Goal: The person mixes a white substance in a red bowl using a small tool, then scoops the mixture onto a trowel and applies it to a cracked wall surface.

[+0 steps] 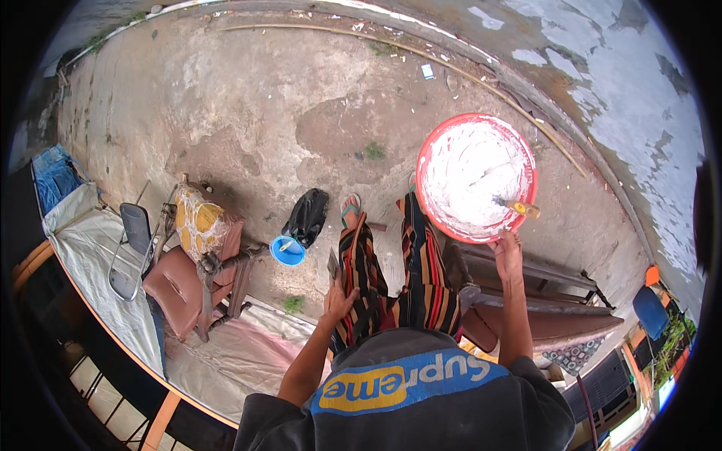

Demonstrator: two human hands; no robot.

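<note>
My right hand [508,254] is closed on the near edge of a red basin [422,183], held out to the right at the end of my arm. Thick white paste [460,169] fills the basin, smeared up its sides. A putty knife with a yellow handle [520,208] rests in it, its blade partly sunk in the paste and its handle across the right rim. Close to my left thigh, my left hand [341,302] is closed around a scraper [333,264], whose flat grey blade points away from me. The scraper's handle is hidden by my fingers.
A small blue bucket [276,256] and black plastic bag [307,213] stand left of my feet. Farther left are a brown padded chair [174,293] and a metal-framed chair [136,227]. A brown bench [553,319] lies at right. A long pole [481,72] lies along the patchy wall [639,128].
</note>
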